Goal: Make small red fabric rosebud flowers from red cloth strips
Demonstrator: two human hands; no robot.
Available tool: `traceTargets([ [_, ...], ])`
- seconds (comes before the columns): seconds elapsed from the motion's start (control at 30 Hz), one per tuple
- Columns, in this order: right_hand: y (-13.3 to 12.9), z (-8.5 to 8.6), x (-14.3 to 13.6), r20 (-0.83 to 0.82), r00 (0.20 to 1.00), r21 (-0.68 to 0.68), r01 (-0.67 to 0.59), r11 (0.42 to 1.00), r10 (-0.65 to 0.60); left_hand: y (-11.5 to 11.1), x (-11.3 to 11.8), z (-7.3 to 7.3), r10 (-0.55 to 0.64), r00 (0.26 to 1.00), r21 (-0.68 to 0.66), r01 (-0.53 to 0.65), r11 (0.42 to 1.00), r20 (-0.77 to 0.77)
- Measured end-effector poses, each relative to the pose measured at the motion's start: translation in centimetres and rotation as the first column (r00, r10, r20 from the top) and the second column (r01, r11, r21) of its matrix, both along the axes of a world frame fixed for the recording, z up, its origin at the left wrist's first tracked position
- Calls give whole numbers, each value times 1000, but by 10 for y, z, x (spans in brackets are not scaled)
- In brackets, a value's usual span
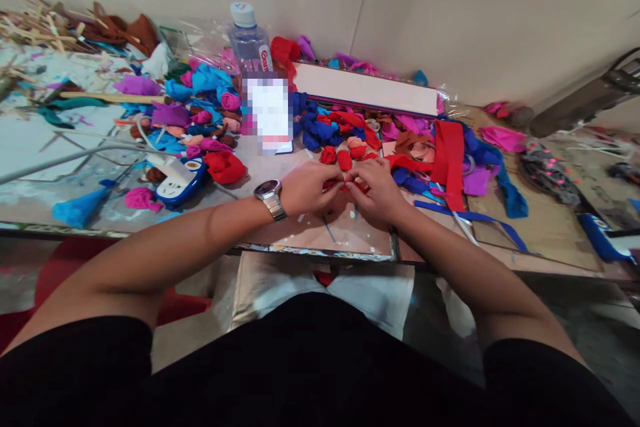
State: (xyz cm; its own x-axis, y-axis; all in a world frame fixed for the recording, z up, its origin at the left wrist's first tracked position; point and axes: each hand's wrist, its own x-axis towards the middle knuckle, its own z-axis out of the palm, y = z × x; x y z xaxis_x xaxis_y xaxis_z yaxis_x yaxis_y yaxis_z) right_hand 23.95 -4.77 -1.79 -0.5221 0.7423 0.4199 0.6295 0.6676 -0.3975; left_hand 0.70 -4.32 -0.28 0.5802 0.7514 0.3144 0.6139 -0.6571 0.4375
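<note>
My left hand (313, 188), with a metal watch (270, 199) on its wrist, pinches a small piece of red material (332, 183) near the table's front edge. Facing it, my right hand (375, 190) has its thumb and fingertips pressed together on the same red piece. The fingertips of both hands nearly meet, and they hide most of the piece. Just beyond the fingers lie small red bundles (344, 159) and a pale pink one (357, 145). A long red strip (449, 163) lies to the right of my right hand.
A phone (270, 110) stands before a plastic bottle (250, 43). A blue-and-white power strip (181, 181) with a grey cable lies at left. Colourful bundles cover the table's back, beside a long white box (367, 90). Sticks (47, 27) are piled far left; a blue ribbon (480, 217) lies right.
</note>
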Motion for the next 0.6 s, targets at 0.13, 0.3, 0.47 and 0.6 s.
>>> traceTargets([
  [0.13,1,0,-1,30,1000,-3,-5,1000,5,1,0,0,-22,1000,18,22,1000,11],
  [0.3,2,0,1,-18,1000,-14,-4,1000,4,4,-1,-2,3,1000,6,-3,1000,2],
  [0.47,2,0,2,-15,1000,20,24,1000,-23,7,0,-6,7,1000,-11,-7,1000,-8],
  [0.6,1,2,0,19,999,10,31,999,-31,5,1,-5,1,1000,-20,-2,1000,-4],
])
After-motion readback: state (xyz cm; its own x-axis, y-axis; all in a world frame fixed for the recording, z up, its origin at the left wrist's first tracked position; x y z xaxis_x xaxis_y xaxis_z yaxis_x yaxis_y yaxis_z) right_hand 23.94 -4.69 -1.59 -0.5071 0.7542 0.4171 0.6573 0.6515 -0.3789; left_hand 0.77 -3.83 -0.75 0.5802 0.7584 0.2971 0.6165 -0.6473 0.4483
